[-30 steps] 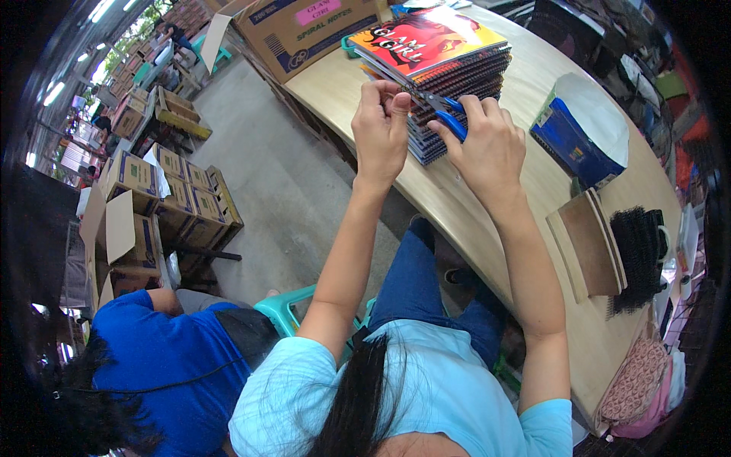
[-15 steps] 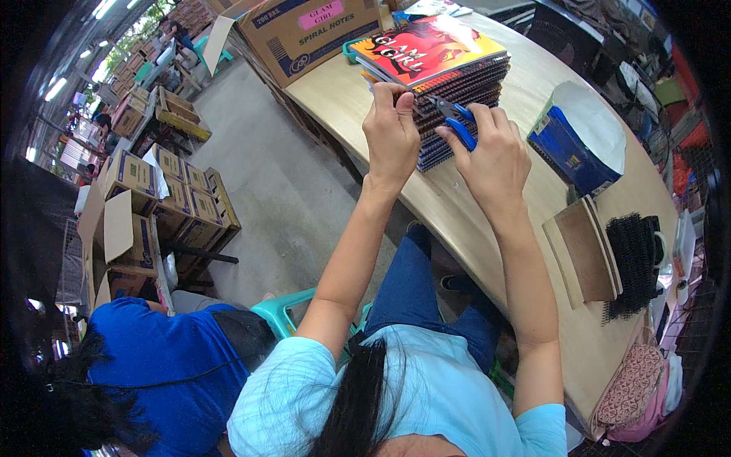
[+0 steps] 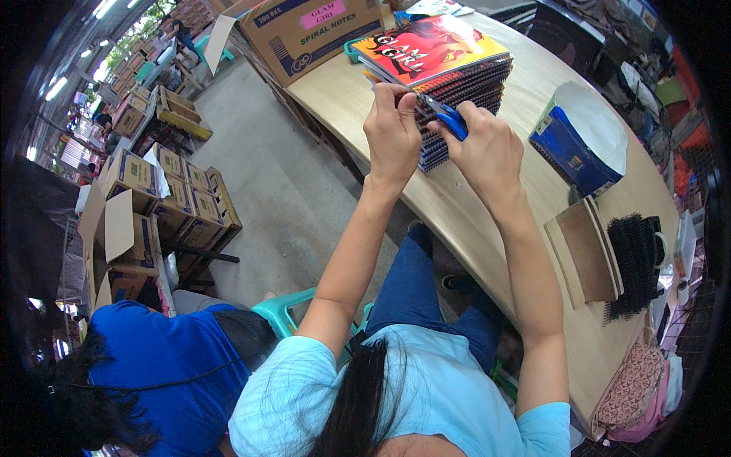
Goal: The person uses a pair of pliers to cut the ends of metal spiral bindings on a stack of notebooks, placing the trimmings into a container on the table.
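Both hands work at the near edge of a stack of spiral notebooks (image 3: 449,76) on the counter (image 3: 343,99). The right hand (image 3: 487,148) grips blue-handled pliers (image 3: 445,116); the left hand (image 3: 392,133) pinches the notebook's wire binding beside them.

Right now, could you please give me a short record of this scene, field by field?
setting: curved wooden table in a hall stacked with cardboard boxes
left hand: at the spiral edge of the notebook stack, fingers pinched
right hand: grips a blue-handled tool against the same edge
stack: spiral notebooks, red and orange cover on top
nearby on table: blue and white packet, brown boards, black spiral bindings
other person: in a blue top, lower left
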`<action>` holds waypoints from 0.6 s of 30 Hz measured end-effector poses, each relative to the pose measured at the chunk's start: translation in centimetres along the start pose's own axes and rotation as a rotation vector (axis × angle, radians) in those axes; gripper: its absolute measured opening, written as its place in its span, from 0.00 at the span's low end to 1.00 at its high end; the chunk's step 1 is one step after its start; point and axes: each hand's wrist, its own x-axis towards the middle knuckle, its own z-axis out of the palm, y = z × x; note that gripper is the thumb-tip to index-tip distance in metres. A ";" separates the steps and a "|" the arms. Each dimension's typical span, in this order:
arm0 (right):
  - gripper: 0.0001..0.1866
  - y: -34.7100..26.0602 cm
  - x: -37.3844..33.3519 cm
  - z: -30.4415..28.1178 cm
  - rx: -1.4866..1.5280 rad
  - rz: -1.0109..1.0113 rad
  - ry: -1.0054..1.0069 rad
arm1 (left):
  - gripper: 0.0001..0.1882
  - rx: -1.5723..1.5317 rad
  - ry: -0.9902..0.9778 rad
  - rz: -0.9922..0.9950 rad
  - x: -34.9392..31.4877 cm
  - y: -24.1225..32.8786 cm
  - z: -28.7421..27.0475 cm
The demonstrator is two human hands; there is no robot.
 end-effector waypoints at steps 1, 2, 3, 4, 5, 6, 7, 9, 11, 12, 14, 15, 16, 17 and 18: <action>0.21 0.0 0.2 0.0 0.007 0.007 -0.002 | 0.08 -0.010 0.013 0.004 0.0 -0.1 0.0; 0.21 -0.1 0.3 -0.1 0.015 0.015 -0.004 | 0.09 -0.198 0.001 -0.181 -0.1 -0.7 0.0; 0.20 -0.1 0.3 -0.2 0.021 0.023 -0.005 | 0.09 -0.388 -0.013 -0.366 -0.2 -1.5 0.0; 0.20 0.4 0.3 -0.4 0.106 0.032 0.051 | 0.10 -0.577 -0.031 -0.551 0.2 -1.2 -0.2; 0.20 1.1 0.0 -0.8 0.189 0.041 0.108 | 0.11 -0.863 -0.007 -0.712 0.0 -0.5 -0.5; 0.20 1.9 -0.4 -1.3 0.270 0.054 0.168 | 0.11 -0.882 -0.031 -0.708 -0.4 0.4 -0.7; 0.19 3.0 -1.2 -1.6 0.470 0.081 0.243 | 0.11 -0.906 -0.061 -0.700 -0.9 1.3 -0.8; 0.19 5.8 -3.6 -2.6 1.023 0.296 0.370 | 0.11 -1.010 -0.224 -0.721 -1.8 3.3 0.3; 0.18 8.8 -6.5 -4.0 1.440 0.439 0.484 | 0.10 -1.063 -0.409 -0.754 -2.0 5.3 4.1; 0.18 10.2 -8.0 -4.8 1.585 0.482 0.538 | 0.10 -1.092 -0.493 -0.750 -1.5 6.2 7.0; 0.18 12.6 -11.1 -6.1 1.714 0.526 0.641 | 0.12 -1.007 -0.600 -0.756 -0.3 8.0 14.8; 0.18 13.2 -12.0 -6.3 1.716 0.520 0.648 | 0.14 -0.851 -0.589 -0.616 0.5 7.7 19.2; 0.18 13.5 -12.4 -6.3 1.725 0.512 0.643 | 0.16 -0.688 -0.562 -0.478 1.2 7.3 23.1; 0.22 13.7 -12.6 -6.2 1.687 0.601 0.674 | 0.19 -0.581 -0.569 -0.456 1.7 7.7 25.7; 0.24 13.7 -12.9 -6.4 1.706 0.577 0.640 | 0.23 -0.473 -0.576 -0.436 1.8 8.1 27.3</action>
